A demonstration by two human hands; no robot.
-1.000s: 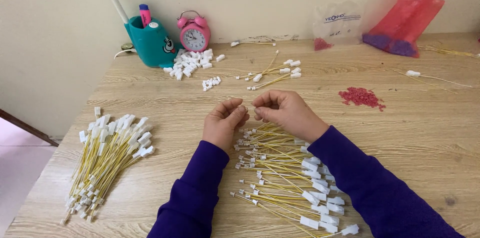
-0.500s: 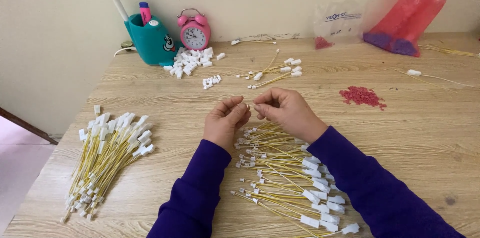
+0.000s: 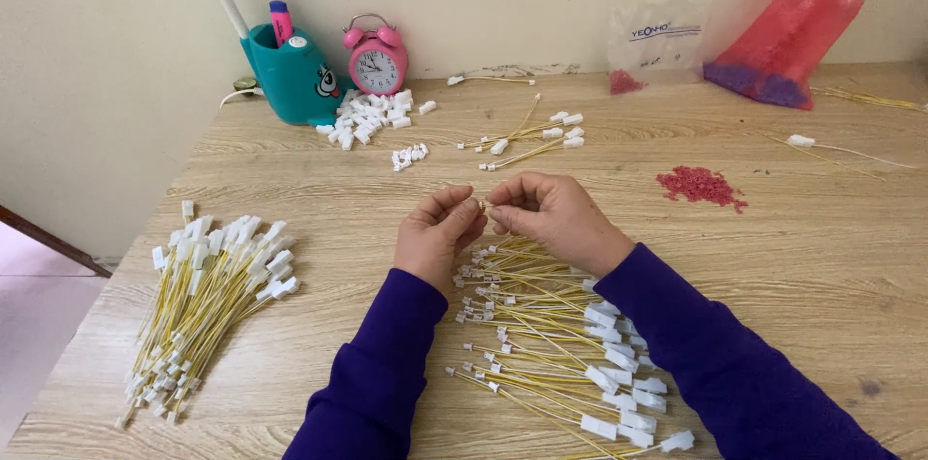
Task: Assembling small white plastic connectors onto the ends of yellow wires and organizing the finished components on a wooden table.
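Both hands meet above the worktop (image 3: pixel 290 180) – left hand (image 3: pixel 437 236) and right hand (image 3: pixel 553 218), fingers pinched narrow on a thin yellow wire (image 3: pixel 480 204); it might slip into the loose wire pile (image 3: pixel 551 344) beneath – grip looks slight

— What are you working on there?
— A light wooden table (image 3: pixel 290 180) set against a pale wall.

— What lies on your near side?
— At your left, a bundle of yellow wires with white connectors (image 3: pixel 198 310). Under your forearms, a second spread of yellow wires (image 3: pixel 551 344).

— And farther back?
— A teal pen holder (image 3: pixel 290 78) and a pink alarm clock (image 3: pixel 376 59) stand by the wall, with a heap of loose white connectors (image 3: pixel 372 117) just before them. A few wires (image 3: pixel 527 136) lie mid-table, a small pile of red beads (image 3: pixel 701 185) to the right, and a clear plastic bag (image 3: pixel 657 44) and a red plastic bag (image 3: pixel 788 35) at the far right.
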